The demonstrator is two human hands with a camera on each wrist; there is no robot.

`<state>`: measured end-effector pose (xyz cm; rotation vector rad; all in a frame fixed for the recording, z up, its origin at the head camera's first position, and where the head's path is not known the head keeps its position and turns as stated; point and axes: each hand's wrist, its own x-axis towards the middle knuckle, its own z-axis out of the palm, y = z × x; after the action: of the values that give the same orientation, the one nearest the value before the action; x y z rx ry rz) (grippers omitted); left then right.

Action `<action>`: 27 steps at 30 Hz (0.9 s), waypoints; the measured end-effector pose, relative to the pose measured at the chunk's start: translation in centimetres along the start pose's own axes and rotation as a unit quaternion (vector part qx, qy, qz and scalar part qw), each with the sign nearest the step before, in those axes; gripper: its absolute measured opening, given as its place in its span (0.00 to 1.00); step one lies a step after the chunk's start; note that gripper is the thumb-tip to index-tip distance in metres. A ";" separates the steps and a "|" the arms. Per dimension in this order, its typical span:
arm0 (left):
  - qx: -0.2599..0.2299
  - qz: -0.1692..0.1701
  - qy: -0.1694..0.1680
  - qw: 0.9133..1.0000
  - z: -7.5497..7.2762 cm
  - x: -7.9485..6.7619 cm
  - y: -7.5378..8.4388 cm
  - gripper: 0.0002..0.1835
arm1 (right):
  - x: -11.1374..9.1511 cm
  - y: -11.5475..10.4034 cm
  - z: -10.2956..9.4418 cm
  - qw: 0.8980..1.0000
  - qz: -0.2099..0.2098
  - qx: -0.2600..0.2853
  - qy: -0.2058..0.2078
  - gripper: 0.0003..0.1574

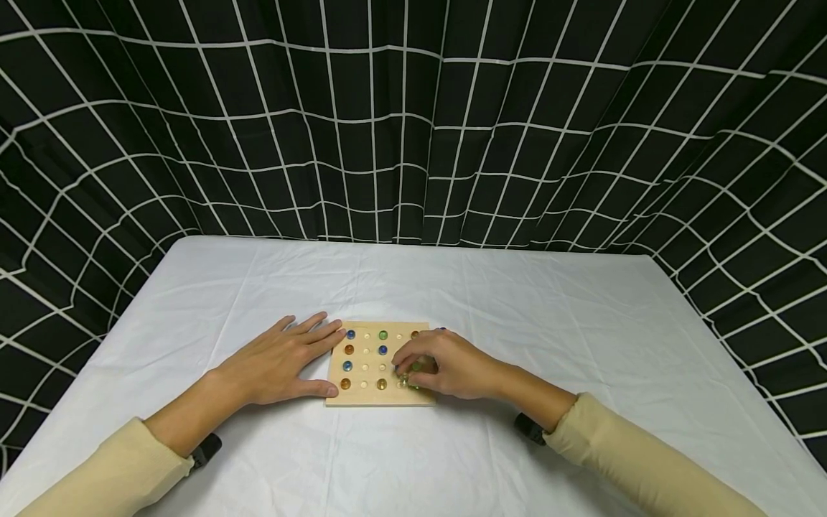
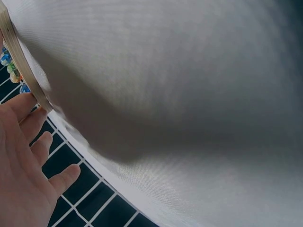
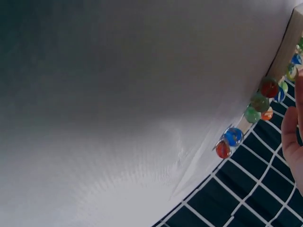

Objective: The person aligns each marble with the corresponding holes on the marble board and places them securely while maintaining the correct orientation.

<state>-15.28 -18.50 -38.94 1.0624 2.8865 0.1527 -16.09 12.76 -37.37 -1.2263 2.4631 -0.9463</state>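
Note:
A light wooden board [image 1: 373, 401] with rows of small hollows lies on the white cloth. Glass marbles sit in many hollows: a blue marble [image 1: 351, 334], an orange marble [image 1: 349, 350], a green marble [image 1: 383, 335] and an amber marble [image 1: 382, 384]. My left hand [image 1: 284, 361] lies flat with spread fingers at the board's left edge, its thumb and fingertips touching the wood. Over the board's right part, my right hand [image 1: 459, 368] curls its thumb and fingers round a clear yellowish marble [image 1: 404, 379]. This hand hides several hollows.
White cloth [image 1: 549, 323] covers the table. Beyond the board's far right corner is a blue marble [image 1: 442, 329]; the right wrist view shows a blue marble [image 3: 233, 136] beside a red marble [image 3: 223, 149]. A black curtain with white grid lines [image 1: 413, 143] surrounds the table.

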 end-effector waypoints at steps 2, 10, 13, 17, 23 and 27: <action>0.000 0.000 -0.001 1.000 0.0 0.0 0.0 0.51 | 0.0 0.0 0.1 1.000 -0.004 -0.015 0.002 0.16; 0.000 -0.002 -0.001 1.000 0.0 0.0 0.0 0.51 | 0.2 -0.1 0.4 0.999 -0.027 -0.029 0.000 0.16; -0.001 -0.003 0.000 1.000 0.0 0.0 0.0 0.51 | 0.3 0.0 0.4 0.999 -0.034 -0.030 -0.003 0.16; -0.002 -0.003 0.000 1.000 0.0 0.0 -0.1 0.51 | 0.4 0.0 0.5 0.999 -0.042 -0.034 -0.001 0.15; -0.003 -0.004 -0.003 1.000 0.0 0.0 -0.1 0.51 | 0.0 -0.1 -0.2 0.999 -0.020 -0.035 0.012 0.16; -0.003 -0.003 -0.003 1.000 0.0 0.0 -0.1 0.52 | -0.4 0.2 -1.2 0.999 -0.010 -0.017 0.034 0.19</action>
<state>-15.29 -18.58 -39.00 1.0508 2.8820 0.1564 -16.53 13.69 -36.60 -1.2515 2.5348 -0.9710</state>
